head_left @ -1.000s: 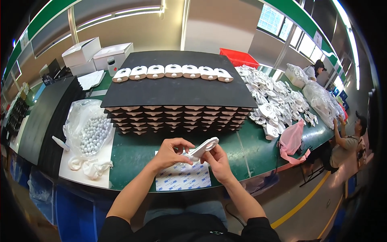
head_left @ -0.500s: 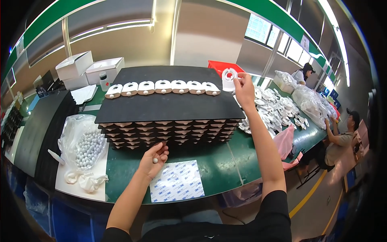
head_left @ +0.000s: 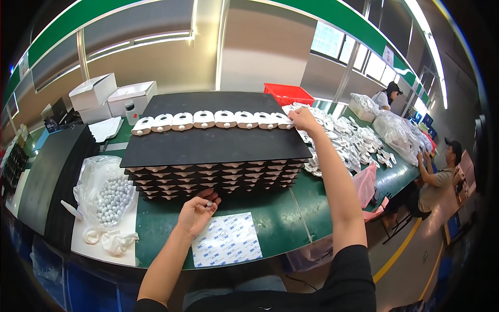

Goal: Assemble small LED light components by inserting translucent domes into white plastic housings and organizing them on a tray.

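A row of several white plastic parts (head_left: 204,120), each with a rounded top and an opening, runs across the black board (head_left: 218,148). Small white balls sit on the front edges of several of them. At the right end of this row, my right hand (head_left: 305,121) has its fingers closed on a white plastic part (head_left: 285,121), partly hidden by the fingers. My left hand (head_left: 195,216) is held low in front of the board stack, palm up, fingers curled round a small grey-white ball (head_left: 209,204). Below that hand lies a printed white sheet (head_left: 227,242).
Left of the stack, a clear bag (head_left: 88,179) holds many balls (head_left: 115,195). More black boards (head_left: 54,171) are piled farther left. A red bin (head_left: 288,93) stands behind a heap of white parts (head_left: 345,135) on the right. Two people work beyond.
My right hand has brought the white part down and left, from above the board's right edge to the row's end. In my left hand, the ball has shifted from the palm toward the fingertips.
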A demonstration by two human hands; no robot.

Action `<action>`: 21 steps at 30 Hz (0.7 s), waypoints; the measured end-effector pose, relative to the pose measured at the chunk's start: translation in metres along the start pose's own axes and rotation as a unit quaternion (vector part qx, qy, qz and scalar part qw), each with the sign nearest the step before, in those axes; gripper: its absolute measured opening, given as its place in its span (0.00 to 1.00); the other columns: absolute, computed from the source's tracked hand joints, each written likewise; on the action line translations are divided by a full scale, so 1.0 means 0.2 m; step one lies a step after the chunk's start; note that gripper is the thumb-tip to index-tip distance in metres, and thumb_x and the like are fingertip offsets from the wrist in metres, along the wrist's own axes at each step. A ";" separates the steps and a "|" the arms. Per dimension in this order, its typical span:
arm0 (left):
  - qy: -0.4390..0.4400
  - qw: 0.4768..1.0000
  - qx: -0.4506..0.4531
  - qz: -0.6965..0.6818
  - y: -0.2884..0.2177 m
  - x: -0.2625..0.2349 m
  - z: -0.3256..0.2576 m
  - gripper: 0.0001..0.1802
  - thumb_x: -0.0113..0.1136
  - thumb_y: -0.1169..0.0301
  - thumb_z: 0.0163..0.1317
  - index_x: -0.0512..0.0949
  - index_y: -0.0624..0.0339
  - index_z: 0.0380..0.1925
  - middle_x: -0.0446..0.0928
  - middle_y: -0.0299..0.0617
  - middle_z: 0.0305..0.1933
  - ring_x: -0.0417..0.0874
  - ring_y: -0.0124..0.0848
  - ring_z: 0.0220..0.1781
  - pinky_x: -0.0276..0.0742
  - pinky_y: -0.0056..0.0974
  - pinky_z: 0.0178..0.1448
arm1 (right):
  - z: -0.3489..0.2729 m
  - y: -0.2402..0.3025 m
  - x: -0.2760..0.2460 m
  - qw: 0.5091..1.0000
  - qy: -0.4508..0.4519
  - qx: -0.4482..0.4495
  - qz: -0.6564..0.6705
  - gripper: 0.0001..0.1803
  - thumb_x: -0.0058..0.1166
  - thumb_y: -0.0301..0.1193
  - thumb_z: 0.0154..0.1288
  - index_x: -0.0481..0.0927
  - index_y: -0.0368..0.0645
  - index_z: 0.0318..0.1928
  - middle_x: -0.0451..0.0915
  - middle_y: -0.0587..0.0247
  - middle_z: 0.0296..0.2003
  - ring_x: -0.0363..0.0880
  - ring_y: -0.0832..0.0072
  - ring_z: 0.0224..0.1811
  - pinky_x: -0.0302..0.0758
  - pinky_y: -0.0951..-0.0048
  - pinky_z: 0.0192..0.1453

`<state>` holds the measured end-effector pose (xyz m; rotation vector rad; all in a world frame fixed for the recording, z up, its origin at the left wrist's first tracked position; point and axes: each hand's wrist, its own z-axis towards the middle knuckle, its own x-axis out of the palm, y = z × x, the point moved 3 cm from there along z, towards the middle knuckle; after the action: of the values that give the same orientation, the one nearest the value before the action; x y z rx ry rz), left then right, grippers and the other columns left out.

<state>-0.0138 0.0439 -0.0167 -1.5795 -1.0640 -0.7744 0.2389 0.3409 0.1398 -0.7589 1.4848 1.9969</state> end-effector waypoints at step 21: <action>0.036 0.985 -0.010 0.171 0.01 0.04 -0.03 0.16 0.56 0.56 0.58 0.72 0.58 0.33 0.75 0.39 0.30 0.73 0.23 0.29 0.68 0.22 0.25 | -0.47 -0.72 -0.25 0.928 -0.121 0.223 -0.273 0.43 0.66 0.54 0.37 0.68 0.36 0.48 0.76 0.48 0.44 0.74 0.57 0.49 0.71 0.61 0.49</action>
<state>-0.0080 0.0406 -0.0084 -1.6800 -0.7081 -0.6032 0.3861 0.2830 0.0569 -0.6138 1.3252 1.2284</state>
